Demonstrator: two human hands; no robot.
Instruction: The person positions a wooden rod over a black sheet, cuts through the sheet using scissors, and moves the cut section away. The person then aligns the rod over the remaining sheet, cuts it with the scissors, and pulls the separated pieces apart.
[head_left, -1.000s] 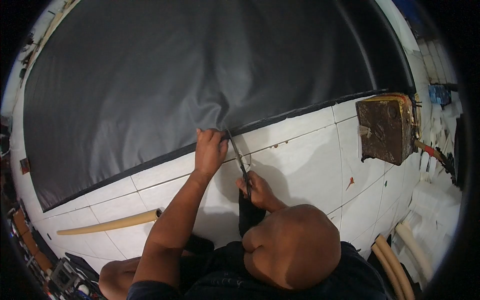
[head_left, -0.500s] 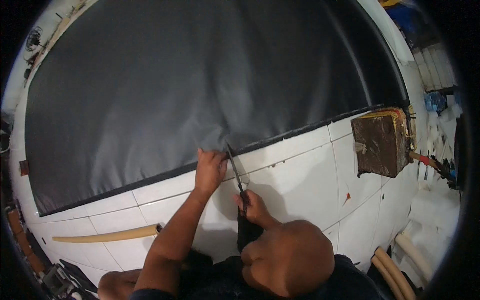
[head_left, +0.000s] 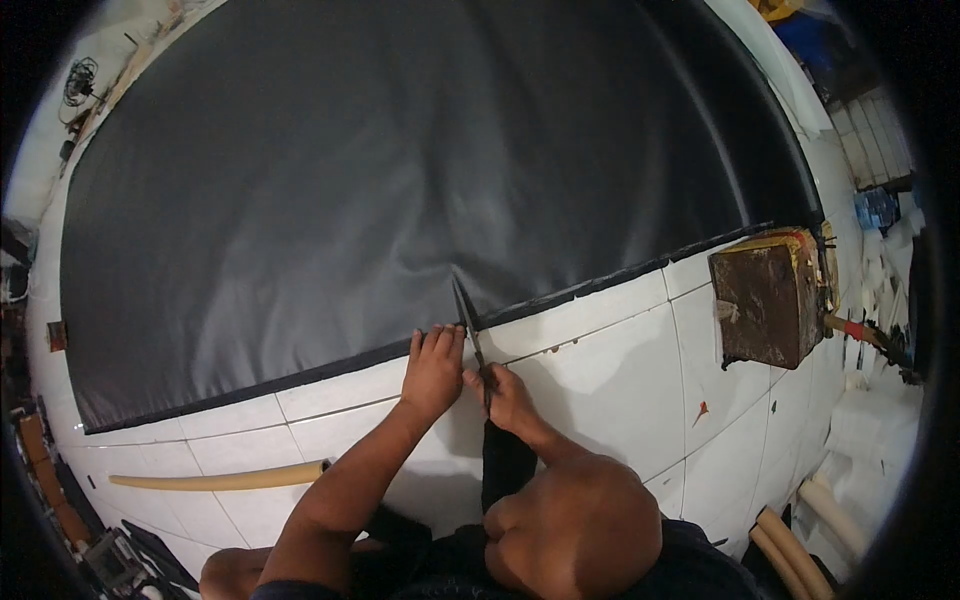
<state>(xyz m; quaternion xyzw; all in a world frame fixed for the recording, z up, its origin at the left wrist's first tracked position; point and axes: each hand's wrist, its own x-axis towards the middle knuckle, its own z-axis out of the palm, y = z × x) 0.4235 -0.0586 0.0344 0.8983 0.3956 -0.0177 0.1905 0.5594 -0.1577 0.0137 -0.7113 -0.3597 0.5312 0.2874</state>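
Observation:
A large black leather-like sheet (head_left: 300, 180) lies over the white tiled floor. Along its near edge, the fingers of my left hand (head_left: 435, 370) rest close together and hold the border; my thumb is mostly hidden. Scissors (head_left: 464, 308) are gripped in my right hand (head_left: 508, 398), just right of the left. Their blades point away from me and reach over the near edge into the sheet, which puckers around the tips.
A brown, worn block (head_left: 765, 305) stands by the sheet's right corner. One beige tube (head_left: 215, 482) lies on the floor at lower left, with more tubes (head_left: 790, 555) at lower right. A small red scrap (head_left: 702, 410) sits on the tiles (head_left: 610, 390).
My right hand has pushed the scissors forward, closer to my left hand, and the blades reach further into the sheet. The left fingers have straightened and shifted slightly right along the edge.

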